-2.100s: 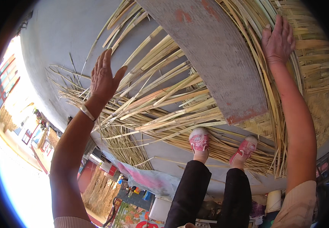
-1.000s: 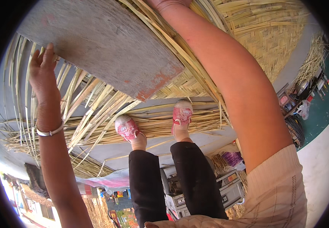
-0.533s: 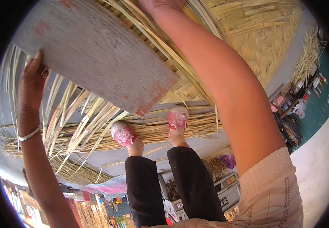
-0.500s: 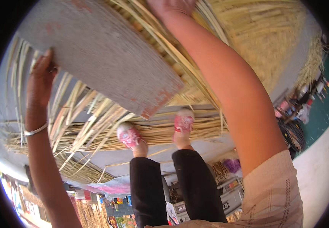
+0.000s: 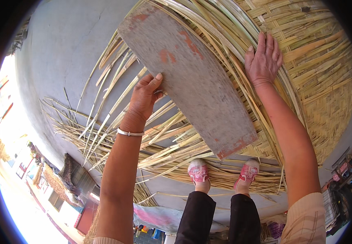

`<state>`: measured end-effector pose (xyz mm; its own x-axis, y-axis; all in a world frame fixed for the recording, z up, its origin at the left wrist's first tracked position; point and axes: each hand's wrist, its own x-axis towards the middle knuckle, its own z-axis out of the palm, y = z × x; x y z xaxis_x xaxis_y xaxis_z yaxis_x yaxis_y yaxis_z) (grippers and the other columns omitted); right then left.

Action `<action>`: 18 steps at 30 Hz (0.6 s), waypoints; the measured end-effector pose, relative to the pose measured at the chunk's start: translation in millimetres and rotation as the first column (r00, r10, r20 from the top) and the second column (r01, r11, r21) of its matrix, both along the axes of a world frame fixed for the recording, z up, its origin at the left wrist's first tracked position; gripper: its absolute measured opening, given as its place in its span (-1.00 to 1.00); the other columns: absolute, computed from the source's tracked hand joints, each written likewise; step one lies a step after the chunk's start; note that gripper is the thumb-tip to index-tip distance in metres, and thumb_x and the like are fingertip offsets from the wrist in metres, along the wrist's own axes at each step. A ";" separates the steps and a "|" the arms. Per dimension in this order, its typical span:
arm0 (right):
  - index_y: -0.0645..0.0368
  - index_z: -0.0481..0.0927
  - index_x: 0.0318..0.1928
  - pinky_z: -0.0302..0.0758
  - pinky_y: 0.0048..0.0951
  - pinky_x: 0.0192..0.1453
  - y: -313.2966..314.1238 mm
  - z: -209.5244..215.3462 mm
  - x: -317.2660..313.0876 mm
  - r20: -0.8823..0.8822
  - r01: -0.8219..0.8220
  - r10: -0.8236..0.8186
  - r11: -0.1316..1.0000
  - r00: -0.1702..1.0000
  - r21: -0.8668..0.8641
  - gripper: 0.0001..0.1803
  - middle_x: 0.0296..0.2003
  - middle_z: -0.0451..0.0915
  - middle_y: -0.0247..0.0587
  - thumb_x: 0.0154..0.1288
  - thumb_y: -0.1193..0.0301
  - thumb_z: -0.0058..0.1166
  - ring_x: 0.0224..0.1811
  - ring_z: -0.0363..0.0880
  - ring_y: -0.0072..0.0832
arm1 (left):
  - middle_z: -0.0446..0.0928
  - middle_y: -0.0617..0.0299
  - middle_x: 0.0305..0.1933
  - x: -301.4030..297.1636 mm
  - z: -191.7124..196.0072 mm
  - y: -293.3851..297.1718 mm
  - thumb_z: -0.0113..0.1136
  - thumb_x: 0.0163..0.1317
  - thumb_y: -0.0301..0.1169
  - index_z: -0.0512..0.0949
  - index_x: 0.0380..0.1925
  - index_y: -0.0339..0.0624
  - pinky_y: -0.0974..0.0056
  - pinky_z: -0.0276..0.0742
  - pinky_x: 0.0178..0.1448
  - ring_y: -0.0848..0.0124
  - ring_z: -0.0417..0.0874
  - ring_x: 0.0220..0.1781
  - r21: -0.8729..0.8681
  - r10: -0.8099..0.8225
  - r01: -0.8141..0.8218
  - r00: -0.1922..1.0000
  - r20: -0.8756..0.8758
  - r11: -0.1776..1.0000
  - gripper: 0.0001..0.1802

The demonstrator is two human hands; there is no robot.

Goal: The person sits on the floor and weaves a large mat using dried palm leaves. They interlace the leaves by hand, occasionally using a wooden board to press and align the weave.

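Observation:
A long grey wooden board (image 5: 192,77) with worn red patches lies slanted across a woven straw mat (image 5: 318,81). My left hand (image 5: 145,95), with a metal bangle on the wrist, grips the board's left edge, thumb on top. My right hand (image 5: 262,61) lies flat with spread fingers on the bent loose straw strips (image 5: 241,44) next to the board's right edge. More loose strips (image 5: 115,130) fan out unwoven under and to the left of the board. My feet in pink shoes (image 5: 199,173) stand on the strips at the mat's near edge.
The mat lies on a grey concrete floor (image 5: 66,53). Buildings and piles of straw (image 5: 54,179) show at the lower left rim. A pink cloth (image 5: 155,215) lies below my legs, and crates or clutter (image 5: 338,191) sit at the lower right.
The view has swung, so the board now sits in the middle. My left hand has slid along the board's edge to near its middle. My right hand now presses flat on the strips beside the board.

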<state>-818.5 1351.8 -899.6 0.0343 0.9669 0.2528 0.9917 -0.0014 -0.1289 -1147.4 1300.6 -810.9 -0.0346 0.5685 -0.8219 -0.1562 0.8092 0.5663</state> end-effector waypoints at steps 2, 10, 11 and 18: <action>0.03 0.22 0.35 -0.01 0.10 0.40 -0.3 -1.0 0.2 -0.003 0.007 -0.007 1.000 1.000 -0.016 -0.35 0.34 0.23 -0.09 0.28 0.12 -0.10 0.40 0.10 -0.09 | 0.53 0.35 -0.30 -5.7 -1.7 1.1 0.17 0.34 -0.15 0.57 -0.05 -0.21 0.41 0.36 -0.17 0.55 0.42 -0.29 0.033 0.029 -0.029 1.000 0.012 0.999 -0.63; 0.08 0.25 0.30 -0.02 0.06 0.38 1.2 4.6 -2.0 0.001 -0.006 0.006 1.000 1.000 -0.010 -0.35 0.32 0.22 -0.11 0.23 0.12 -0.07 0.39 0.08 -0.11 | 0.47 0.40 -0.29 -15.9 -20.8 18.5 0.15 0.36 -0.19 0.54 -0.13 -0.16 0.42 0.41 -0.23 0.52 0.48 -0.27 -0.020 -0.026 0.026 1.000 -0.010 0.999 -0.72; 0.07 0.23 0.32 -0.01 0.06 0.37 -0.3 6.4 -0.7 -0.023 -0.024 0.024 1.000 0.999 0.003 -0.35 0.33 0.22 -0.09 0.24 0.12 -0.08 0.38 0.09 -0.10 | 0.48 0.40 -0.30 -17.2 -24.1 19.3 0.15 0.36 -0.19 0.55 -0.14 -0.15 0.42 0.41 -0.23 0.53 0.48 -0.28 -0.013 -0.050 0.050 0.999 -0.005 0.999 -0.73; 0.23 0.15 0.40 -0.09 0.05 0.47 0.3 4.4 -5.6 -0.006 0.020 -0.020 0.998 1.000 -0.066 -0.24 0.38 0.18 0.07 0.24 0.17 -0.09 0.45 0.04 -0.03 | 0.51 0.44 -0.28 -14.5 -36.2 15.2 0.15 0.35 -0.14 0.57 -0.19 -0.05 0.43 0.39 -0.14 0.57 0.46 -0.27 0.031 0.043 -0.039 0.991 -0.130 0.999 -0.75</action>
